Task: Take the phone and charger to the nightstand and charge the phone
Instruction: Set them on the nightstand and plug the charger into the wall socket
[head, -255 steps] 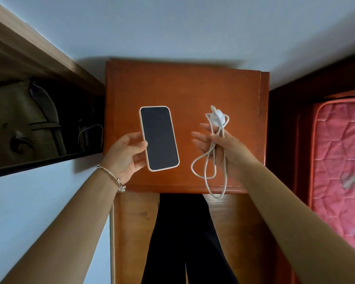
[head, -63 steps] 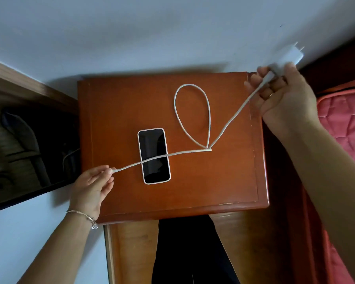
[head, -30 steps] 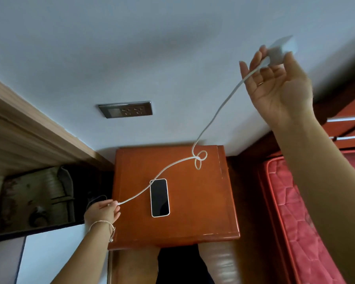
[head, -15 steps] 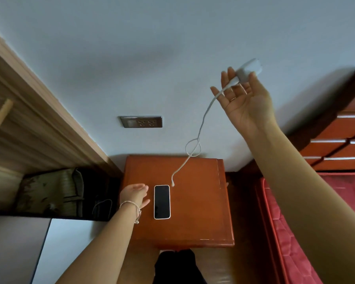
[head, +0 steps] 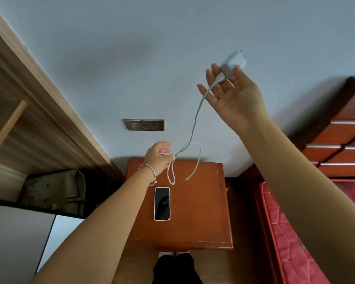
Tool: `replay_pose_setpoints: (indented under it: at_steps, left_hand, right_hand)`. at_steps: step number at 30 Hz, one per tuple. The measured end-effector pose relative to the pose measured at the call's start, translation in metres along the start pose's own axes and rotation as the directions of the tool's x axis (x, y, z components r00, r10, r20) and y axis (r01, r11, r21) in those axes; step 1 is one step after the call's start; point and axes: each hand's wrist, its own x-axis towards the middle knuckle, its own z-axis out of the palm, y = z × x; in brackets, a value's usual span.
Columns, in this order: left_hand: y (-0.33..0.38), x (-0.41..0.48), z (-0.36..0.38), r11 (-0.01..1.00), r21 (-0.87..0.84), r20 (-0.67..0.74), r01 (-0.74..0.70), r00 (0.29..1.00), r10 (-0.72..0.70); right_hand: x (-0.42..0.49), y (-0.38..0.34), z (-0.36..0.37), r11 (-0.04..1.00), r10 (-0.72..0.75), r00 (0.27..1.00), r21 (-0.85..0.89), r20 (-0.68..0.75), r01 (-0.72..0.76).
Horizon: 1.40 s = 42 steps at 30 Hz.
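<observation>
The phone (head: pixel 162 203) lies flat and face up on the reddish wooden nightstand (head: pixel 203 218), its dark screen unlit, its long side running toward the wall, nearer the nightstand's left half. No cable is plugged into it. The white charger (head: pixel 233 64) is held up against the pale wall, well above the nightstand, pinched between the thumb and fingers (head: pixel 213 73) of the right hand (head: pixel 232 97), with its metal prongs pointing up and away; the other fingers of that hand are spread loosely open. From the charger the white cable (head: pixel 195 124) hangs down and leftward to the left hand (head: pixel 158 157), whose fingers are curled around it at a crossing point just above the nightstand's back edge. Below that grip one loop of cable droops toward the nightstand top, and a second arc swings right and down to the free connector end (head: pixel 187 178), which hangs beyond the phone's top edge, apart from it. A metal wall socket (head: pixel 145 125) sits on the wall above the nightstand, just up from the left hand. A red mattress (head: pixel 291 232) lies to the right.
</observation>
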Motion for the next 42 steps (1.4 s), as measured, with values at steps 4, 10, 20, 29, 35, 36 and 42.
replay_pose_setpoints:
  at_steps: [4,10,20,29,35,36,42]
  left_hand:
    - [-0.001,0.001,0.013,0.979,0.194,0.064,-0.061,0.997,0.049]
    - [-0.012,-0.012,0.028,0.985,0.157,0.07,-0.074,0.996,0.063]
    - [-0.052,-0.03,0.004,0.982,-0.081,0.104,0.173,0.981,-0.164]
    - [-0.087,-0.042,-0.006,0.849,-0.38,0.165,0.367,0.93,-0.328]
    - [-0.093,-0.043,-0.011,0.77,-0.471,0.143,0.429,0.899,-0.414]
    - [-0.094,-0.043,-0.012,0.776,-0.458,0.13,0.433,0.896,-0.424]
    - [-0.086,-0.037,-0.012,0.688,-0.569,0.132,0.451,0.876,-0.464]
  right_hand:
    - [-0.006,-0.007,0.009,1.0,0.016,0.998,-0.009,0.055,-0.016]
    - [-0.013,-0.015,0.017,0.999,0.012,0.995,-0.053,0.098,-0.006]
    - [-0.004,-0.04,0.004,0.995,-0.073,0.996,-0.068,0.042,0.075]
    - [0.004,-0.029,-0.016,0.992,-0.064,0.996,-0.114,-0.067,0.056]
    - [0.005,-0.025,-0.022,0.991,-0.058,0.993,-0.125,-0.099,0.045]
    - [0.005,-0.024,-0.022,0.99,-0.054,0.994,-0.132,-0.099,0.04]
    - [0.005,-0.018,-0.02,0.99,-0.041,0.994,-0.139,-0.1,0.027]
